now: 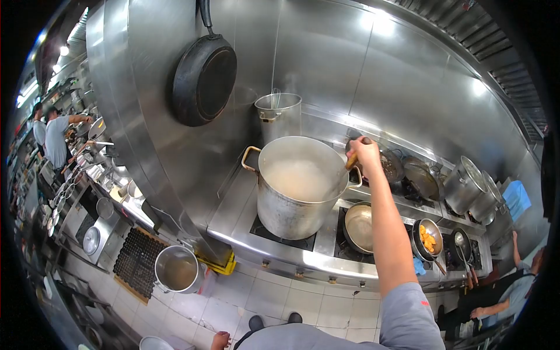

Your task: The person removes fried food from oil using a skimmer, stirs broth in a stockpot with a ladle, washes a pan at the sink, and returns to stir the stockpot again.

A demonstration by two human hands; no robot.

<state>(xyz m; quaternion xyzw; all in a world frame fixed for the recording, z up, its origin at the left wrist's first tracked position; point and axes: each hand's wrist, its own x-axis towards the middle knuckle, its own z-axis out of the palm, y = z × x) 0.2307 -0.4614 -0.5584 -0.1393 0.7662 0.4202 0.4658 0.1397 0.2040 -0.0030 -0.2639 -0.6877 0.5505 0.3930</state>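
The right grip (366, 154) is wrapped firmly round one wooden handle (352, 162) at the right rim of one big pot (291, 217), the arm (389, 245) stretched far forward. The left grip (220, 340) hangs low, near; I cannot tell its spread. One pan (207, 81) hangs far left.

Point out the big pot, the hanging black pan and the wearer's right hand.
Big pot (293, 214): head view, front of its outer wall.
Hanging black pan (206, 80): head view, middle of its round face.
Right hand (366, 154): head view, middle of the hand.
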